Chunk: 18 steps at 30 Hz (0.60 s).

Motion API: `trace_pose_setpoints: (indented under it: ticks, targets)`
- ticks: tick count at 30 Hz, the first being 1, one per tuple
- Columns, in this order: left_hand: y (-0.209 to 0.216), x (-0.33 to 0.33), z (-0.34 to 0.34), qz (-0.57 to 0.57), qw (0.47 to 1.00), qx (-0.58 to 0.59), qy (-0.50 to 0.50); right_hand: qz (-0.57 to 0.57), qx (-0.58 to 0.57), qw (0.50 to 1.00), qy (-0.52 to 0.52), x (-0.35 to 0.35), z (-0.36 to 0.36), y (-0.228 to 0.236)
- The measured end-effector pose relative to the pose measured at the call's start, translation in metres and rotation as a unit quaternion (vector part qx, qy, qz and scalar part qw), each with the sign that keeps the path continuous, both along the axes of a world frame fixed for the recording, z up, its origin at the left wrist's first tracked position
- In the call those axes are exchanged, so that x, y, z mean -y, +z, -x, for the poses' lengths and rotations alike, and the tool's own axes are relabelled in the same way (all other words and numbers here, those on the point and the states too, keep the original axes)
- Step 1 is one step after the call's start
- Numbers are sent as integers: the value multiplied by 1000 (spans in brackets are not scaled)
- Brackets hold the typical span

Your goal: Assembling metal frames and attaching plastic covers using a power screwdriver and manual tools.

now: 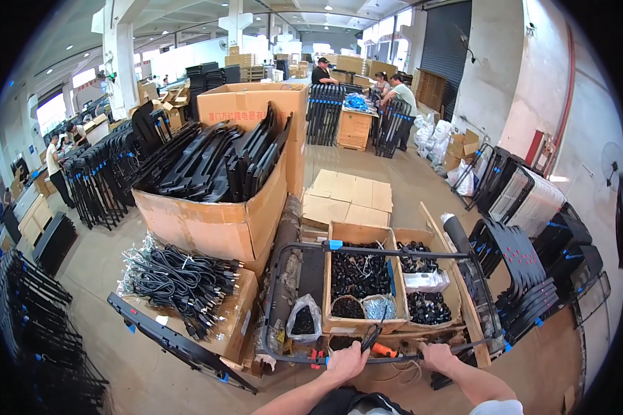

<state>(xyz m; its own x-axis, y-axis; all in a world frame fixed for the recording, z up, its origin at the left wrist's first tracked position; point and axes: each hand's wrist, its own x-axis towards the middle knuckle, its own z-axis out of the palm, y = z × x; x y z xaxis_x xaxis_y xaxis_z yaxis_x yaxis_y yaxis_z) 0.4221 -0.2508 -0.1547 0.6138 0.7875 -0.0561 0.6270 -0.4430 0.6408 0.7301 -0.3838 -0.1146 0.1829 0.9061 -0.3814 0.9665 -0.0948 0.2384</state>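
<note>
A black tubular frame (394, 252) with blue tape lies across the bench in front of me, around wooden bins of small parts. My left hand (347, 363) is at its near bar, fingers closed on a slim black part (372, 337) that points up; its exact kind is unclear. My right hand (437, 357) is closed at the same near bar, farther right, its fingertips partly hidden. An orange-handled tool (384, 351) lies between my hands. Left of the bins sits a clear bag (304, 319) of small black pieces.
A wooden bin (329, 283) holds black fittings. Left of the bench stand a large carton (208, 225) of black panels and a heap of bundled black cables (187, 280). Stacked black frames (516, 259) line the right side. Flattened cardboard (346, 197) lies beyond; people work farther back.
</note>
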Motion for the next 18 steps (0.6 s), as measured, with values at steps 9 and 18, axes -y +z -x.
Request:
trace_pose_setpoints:
  ticks: [9,18]
  targets:
    - [8,-5,9,76,996,41,8,-95,-129,986,-35,15,1,-17]
    - [19,-3,19,312,882,350,-48,-140,-651,656,-355,-107,72,26]
